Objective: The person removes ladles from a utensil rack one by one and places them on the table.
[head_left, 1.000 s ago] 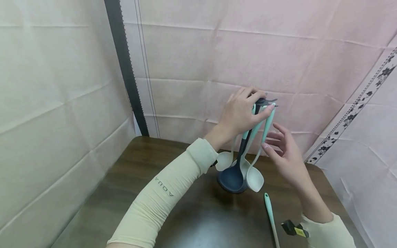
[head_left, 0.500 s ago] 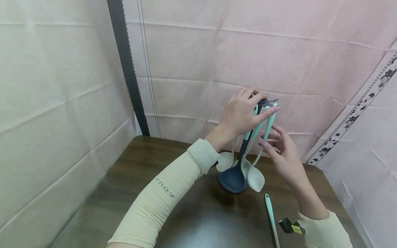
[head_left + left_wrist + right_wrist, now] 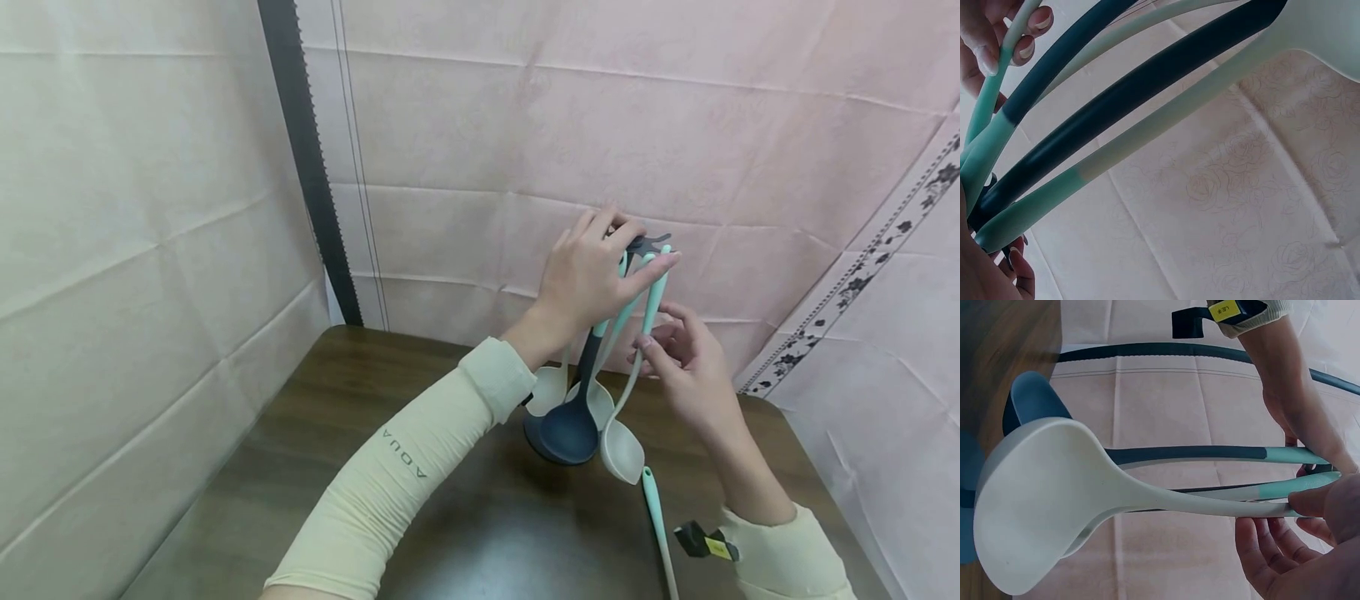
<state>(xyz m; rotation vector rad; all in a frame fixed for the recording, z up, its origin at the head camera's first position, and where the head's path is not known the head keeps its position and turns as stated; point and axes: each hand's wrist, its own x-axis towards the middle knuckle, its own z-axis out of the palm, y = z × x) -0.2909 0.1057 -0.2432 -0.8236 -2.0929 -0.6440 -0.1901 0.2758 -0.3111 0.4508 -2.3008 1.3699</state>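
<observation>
Four kitchen utensils are clustering around one dark utensil stand (image 3: 649, 242), and a fifth, a slim mint-handled utensil (image 3: 657, 527), is lying on the brown, wood-grained tabletop (image 3: 480, 533), its nearer end leaving the head view. Among the four, one is a dark-blue ladle (image 3: 567, 435) and three are having creamy-white heads: the spouted ladle (image 3: 622, 452), beside the dark-blue one, and two white utensils (image 3: 546, 392) farther back. The right grip (image 3: 692, 371) is pinching the spouted ladle by its slender handle between thumb and fingers; whether its upper end is sitting on a hook, I cannot tell. The left grip (image 3: 588, 279) is curling over the stand's top. The right wrist view is showing the ladle's deep, smooth bowl; the left wrist view is revealing faint roses on the creased cloth (image 3: 1222, 187).
</observation>
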